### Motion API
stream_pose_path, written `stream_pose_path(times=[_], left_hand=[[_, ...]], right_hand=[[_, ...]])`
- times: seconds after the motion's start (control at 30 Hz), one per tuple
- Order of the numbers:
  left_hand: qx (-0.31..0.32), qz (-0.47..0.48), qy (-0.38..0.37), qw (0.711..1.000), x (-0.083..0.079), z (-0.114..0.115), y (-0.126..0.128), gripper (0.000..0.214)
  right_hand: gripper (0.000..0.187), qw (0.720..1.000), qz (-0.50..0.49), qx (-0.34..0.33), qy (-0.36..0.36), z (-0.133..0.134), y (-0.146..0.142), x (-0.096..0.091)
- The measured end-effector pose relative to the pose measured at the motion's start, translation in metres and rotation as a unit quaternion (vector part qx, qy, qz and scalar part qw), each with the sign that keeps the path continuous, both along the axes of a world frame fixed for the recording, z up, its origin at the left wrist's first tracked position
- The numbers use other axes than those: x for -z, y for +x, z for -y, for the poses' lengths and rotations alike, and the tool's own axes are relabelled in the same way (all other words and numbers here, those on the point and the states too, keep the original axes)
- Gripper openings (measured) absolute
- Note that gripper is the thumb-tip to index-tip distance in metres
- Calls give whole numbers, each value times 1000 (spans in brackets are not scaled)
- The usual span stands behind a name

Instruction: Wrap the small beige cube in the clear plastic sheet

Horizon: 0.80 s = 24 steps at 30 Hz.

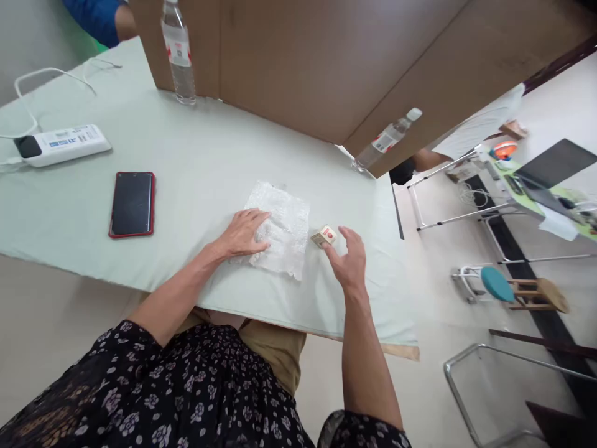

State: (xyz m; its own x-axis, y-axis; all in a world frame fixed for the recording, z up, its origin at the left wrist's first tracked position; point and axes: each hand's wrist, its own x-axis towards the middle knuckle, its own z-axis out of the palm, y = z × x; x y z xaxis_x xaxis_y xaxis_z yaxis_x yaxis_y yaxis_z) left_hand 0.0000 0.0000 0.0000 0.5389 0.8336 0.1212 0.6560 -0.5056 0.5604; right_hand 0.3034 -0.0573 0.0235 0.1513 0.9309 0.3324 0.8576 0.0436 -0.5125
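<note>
A sheet of bubble wrap (284,233) lies flat on the pale green table cloth (205,162). My left hand (245,234) rests on its left side, fingers stretched out and apart, gripping nothing. Just right of the wrap stands a small cream-coloured box (324,235) with a red mark on it. My right hand (349,255) is beside this box, thumb and fingers spread apart. The thumb tip is close to the box's lower right edge; whether it touches I cannot tell.
A phone in a red case (132,204) and a white power strip (65,145) with cables lie to the left. Two water bottles (178,56) stand against a tall cardboard panel (280,62) at the back. Beyond the table's right edge are stools (497,284). A person's blue sleeve (96,18) shows top left.
</note>
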Motion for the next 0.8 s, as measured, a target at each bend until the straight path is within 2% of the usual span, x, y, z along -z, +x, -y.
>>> stream_pose_path(times=[0.03,0.1,0.13,0.2,0.27,0.33,0.4,0.47,0.6,0.8], left_hand=[[-14,1,1,1000,-1,-1,-1,75],[-25,-10,-6,1000,-2,-3,-3,76],[-23,-18,-10,1000,-2,-4,-4,77],[-12,-29,-12,999,-2,-4,-5,79],[-6,-34,-7,999,0,-4,-4,80],[-4,-37,-4,999,2,-4,-4,81],[-1,-42,-7,999,3,-5,-4,83],[5,-48,-13,999,4,-5,-4,84],[18,-54,-27,998,0,-4,-5,84],[24,-55,-33,998,-3,-4,-6,83]], right_hand=[[55,999,-10,30,-35,-9,0,2],[57,993,-31,57,-102,-22,-2,5],[54,991,-44,62,-110,-25,-4,4],[50,993,-72,56,-75,-25,-13,-2],[52,995,-90,23,-25,-22,-28,-9],[53,995,-91,-46,-16,-21,-49,-12],[51,988,-66,-135,-20,-25,-70,-7],[49,981,-29,-186,-43,-32,-85,4],[50,975,-7,-206,-86,-43,-92,27],[51,968,-33,-230,-94,-51,-84,33]])
